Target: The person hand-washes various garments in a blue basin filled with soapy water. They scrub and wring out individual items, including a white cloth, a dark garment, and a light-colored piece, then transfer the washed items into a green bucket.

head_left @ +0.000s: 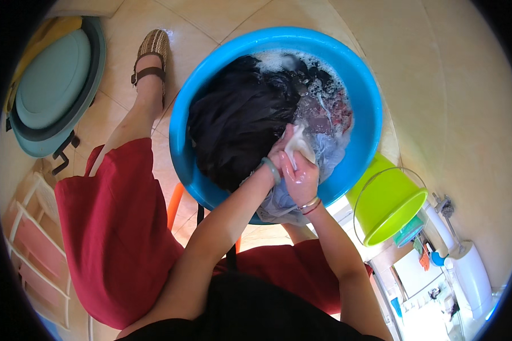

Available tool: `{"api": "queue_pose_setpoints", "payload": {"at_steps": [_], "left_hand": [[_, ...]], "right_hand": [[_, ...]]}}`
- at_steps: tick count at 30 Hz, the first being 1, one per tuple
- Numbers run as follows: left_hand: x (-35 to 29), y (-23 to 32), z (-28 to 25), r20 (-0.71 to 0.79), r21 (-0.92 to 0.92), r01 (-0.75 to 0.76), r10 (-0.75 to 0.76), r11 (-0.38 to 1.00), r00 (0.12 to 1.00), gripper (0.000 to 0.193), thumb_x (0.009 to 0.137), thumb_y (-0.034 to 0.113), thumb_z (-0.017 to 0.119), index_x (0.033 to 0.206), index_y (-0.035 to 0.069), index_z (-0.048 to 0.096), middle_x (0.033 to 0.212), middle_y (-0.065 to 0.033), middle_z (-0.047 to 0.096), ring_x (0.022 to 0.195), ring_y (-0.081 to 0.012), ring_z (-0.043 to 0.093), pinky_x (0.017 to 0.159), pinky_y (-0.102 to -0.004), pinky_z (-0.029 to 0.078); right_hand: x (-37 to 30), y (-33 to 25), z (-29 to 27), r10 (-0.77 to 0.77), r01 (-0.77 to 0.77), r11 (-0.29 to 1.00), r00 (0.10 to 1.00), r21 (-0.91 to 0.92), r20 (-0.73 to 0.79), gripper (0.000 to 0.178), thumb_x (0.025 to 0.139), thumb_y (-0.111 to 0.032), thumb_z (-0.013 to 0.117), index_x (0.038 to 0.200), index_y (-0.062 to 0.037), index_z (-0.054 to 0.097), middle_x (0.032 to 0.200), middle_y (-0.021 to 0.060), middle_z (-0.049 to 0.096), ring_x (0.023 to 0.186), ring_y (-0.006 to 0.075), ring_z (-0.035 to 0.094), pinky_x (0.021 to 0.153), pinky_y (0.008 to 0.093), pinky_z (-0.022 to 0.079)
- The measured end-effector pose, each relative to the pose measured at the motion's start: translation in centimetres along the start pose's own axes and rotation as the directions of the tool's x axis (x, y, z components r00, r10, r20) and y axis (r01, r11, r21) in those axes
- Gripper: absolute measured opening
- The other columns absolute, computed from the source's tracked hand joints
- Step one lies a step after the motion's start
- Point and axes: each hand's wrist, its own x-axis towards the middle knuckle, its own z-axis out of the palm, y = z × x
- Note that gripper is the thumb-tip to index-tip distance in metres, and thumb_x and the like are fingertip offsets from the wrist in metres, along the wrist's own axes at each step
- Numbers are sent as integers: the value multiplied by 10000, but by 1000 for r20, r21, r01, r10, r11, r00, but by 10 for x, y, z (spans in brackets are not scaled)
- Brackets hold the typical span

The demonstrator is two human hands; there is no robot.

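Note:
A large blue basin [182,142] holds soapy water and wet laundry. My left hand [280,150], with a pale bangle at its wrist, is closed on a white cloth [301,142]. My right hand [302,181] presses against the left and grips the same cloth; its fingers are curled. Dark wet fabric [239,113] fills the left side of the basin. To the right, reddish patterned fabric [338,111] and pale fabric [329,152] lie in the water. White foam [279,59] gathers along the far rim.
A lime-green bucket [384,202] with a wire handle lies tilted right of the basin. Folded grey-green tubs [54,79] lean at the far left, above a white rack [40,244]. My sandalled foot [152,57] rests on the tiled floor [193,28]. An orange leg [175,206] shows under the basin.

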Motion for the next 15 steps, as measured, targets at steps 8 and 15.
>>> {"api": "queue_pose_setpoints", "payload": {"at_steps": [8,15], "left_hand": [[-31,-7,42,-220,56,-74,84,996,972,444,971,481,402,1232,147,534,866,47,551,785,-66,485,700,-243,392],[-18,20,39,-227,234,-65,119,970,966,484,964,494,406,1235,116,540,928,26,580,828,-99,523,751,-253,417]], "right_hand": [[79,62,31,417,-431,888,902,-162,-114,374,880,-341,517,765,-6,637,761,242,626,708,422,613,657,483,484],[59,44,34,239,-244,965,969,-93,-60,304,908,-292,482,873,-42,651,798,211,650,729,410,624,660,500,487]]}}
